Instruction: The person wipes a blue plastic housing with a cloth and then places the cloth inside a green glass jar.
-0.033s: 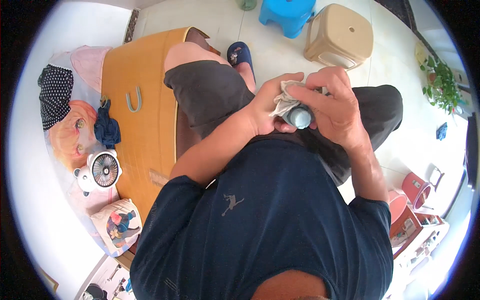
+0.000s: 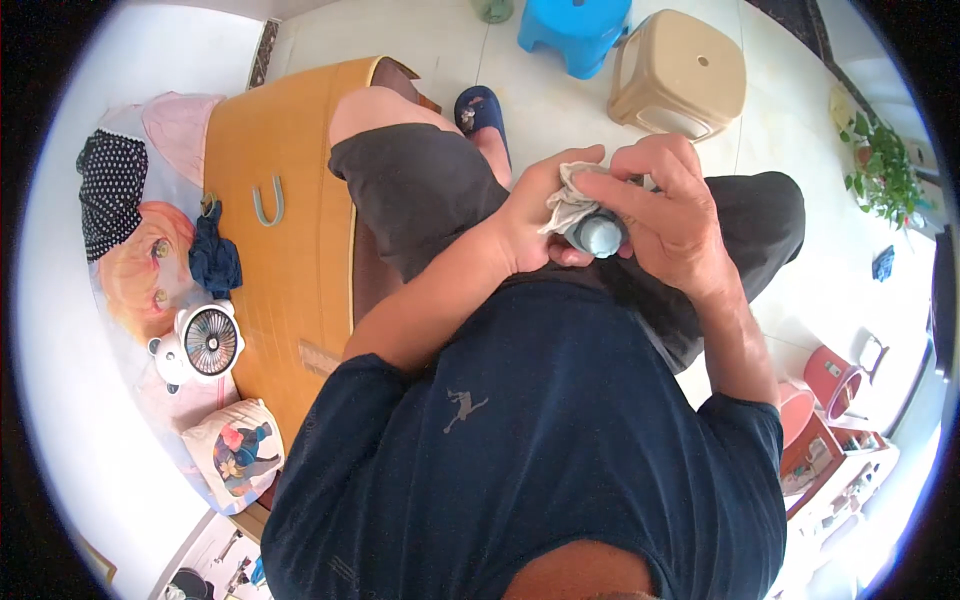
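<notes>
A bluish-grey cylinder with a pale rounded end [image 2: 601,238], bottle-like in shape, is held above my lap and points back toward me. My left hand [image 2: 535,205] wraps round it from the left and below, with fingertips showing under it. Bunched partly round its far side is an off-white cloth [image 2: 575,195]. My right hand [image 2: 665,205] closes over it from the right, its fingers curled and the thumb side pressing on the cloth. The far end of the cylinder is hidden by the cloth and my fingers.
I sit on a tan mat-covered bed [image 2: 285,150]. On it, to my left, are a white fan [image 2: 205,342], a U-shaped grey piece [image 2: 268,201] and dark blue cloth [image 2: 213,255]. Ahead stand a blue stool [image 2: 575,30] and a beige stool [image 2: 680,70]; pink bins [image 2: 832,380] are at right.
</notes>
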Demonstrator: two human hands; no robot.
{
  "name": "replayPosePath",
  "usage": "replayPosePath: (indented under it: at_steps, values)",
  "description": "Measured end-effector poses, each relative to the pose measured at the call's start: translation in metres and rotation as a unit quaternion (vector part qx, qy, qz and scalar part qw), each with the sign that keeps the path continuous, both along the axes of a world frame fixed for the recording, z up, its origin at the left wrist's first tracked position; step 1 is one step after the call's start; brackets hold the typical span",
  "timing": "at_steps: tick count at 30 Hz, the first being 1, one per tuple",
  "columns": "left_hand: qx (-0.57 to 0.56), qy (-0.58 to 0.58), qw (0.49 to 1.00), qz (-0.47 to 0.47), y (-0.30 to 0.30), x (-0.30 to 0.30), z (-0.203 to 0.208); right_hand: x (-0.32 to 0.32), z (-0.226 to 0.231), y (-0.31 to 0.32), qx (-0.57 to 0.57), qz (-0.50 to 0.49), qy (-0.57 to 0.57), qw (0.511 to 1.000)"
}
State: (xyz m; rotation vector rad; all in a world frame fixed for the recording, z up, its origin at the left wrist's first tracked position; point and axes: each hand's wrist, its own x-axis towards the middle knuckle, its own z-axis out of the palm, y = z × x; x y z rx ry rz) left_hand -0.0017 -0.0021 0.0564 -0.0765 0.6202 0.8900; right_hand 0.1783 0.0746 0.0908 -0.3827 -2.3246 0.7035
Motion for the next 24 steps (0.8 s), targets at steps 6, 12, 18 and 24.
replayPosePath:
  at_steps: [6,12,18,24]
  values:
    - [0.085,0.03,0.995,0.044,0.001,-0.005,-0.005,0.006,-0.016,-0.009,-0.008,-0.072,0.016,0.997]
    - [-0.011,0.11,0.987,0.115,0.003,0.0,-0.001,-0.002,-0.022,-0.027,-0.151,-0.17,0.028,0.973]
    - [0.051,0.092,0.991,0.081,0.009,-0.011,0.0,-0.009,-0.018,-0.012,-0.273,-0.171,0.069,0.944]
    - [0.224,0.119,0.938,0.236,-0.009,-0.062,0.022,-0.019,-0.032,-0.011,-0.547,-0.258,0.11,0.789]
